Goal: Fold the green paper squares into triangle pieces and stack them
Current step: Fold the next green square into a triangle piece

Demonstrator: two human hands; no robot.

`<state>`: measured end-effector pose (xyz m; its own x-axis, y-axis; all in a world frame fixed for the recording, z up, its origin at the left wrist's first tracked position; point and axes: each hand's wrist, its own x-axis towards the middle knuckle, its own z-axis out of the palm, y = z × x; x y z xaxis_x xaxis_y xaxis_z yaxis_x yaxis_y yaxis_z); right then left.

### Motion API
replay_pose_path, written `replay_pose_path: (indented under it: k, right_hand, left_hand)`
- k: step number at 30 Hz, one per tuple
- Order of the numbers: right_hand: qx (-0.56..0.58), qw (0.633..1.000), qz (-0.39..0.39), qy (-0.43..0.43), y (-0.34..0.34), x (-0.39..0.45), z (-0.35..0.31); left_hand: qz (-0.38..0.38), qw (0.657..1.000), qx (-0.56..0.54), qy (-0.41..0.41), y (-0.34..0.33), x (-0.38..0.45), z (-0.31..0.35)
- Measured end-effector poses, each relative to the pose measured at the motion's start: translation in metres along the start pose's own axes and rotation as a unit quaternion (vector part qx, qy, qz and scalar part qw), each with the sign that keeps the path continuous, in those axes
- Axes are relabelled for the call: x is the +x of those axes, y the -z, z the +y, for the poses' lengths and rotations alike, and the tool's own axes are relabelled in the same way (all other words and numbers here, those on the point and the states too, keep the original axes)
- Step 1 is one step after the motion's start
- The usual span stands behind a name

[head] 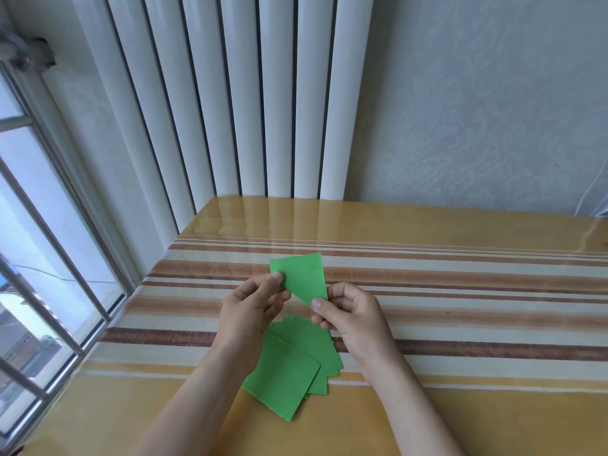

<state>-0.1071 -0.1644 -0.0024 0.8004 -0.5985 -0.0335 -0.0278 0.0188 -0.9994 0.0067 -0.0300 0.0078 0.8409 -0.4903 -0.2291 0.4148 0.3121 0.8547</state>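
You hold one green paper point(301, 274) above the striped table point(460, 291), clear of its surface. Your left hand point(251, 306) pinches the paper's left edge between thumb and curled fingers. Your right hand point(347, 312) pinches its lower right corner, thumb on top. The sheet stands tilted, one long diagonal edge running between your hands. A loose pile of green papers point(292, 363) lies flat on the table below your wrists, edges fanned unevenly. A white radiator point(230, 93) stands behind.

Both bare forearms reach forward, the left hand point(253, 302) and right hand point(350, 312) each pinching the raised green folded paper piece point(301, 278) between them.
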Motion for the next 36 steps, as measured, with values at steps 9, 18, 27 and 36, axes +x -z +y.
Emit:
replay_pose_path:
  k: [9,18,27,36]
  right_hand:
    - [0.001,1.000,-0.009,-0.004,0.0003,0.0001,0.0005]
    - [0.020,1.000,-0.008,-0.005,0.0014,-0.0013,-0.0006]
    - [0.045,0.999,0.014,0.008,0.0015,-0.0011,-0.0005]
    - [0.035,0.999,0.031,0.002,0.0012,0.0011,0.0001]
  left_hand:
    - [0.004,1.000,-0.013,-0.002,0.0017,0.0002,0.0019]
    - [-0.021,0.996,0.090,-0.007,-0.0016,-0.0033,-0.0002]
    - [-0.077,0.994,0.078,0.016,-0.0042,-0.0076,-0.0010]
    - [-0.060,0.992,0.106,0.013,-0.0059,-0.0077,-0.0011]
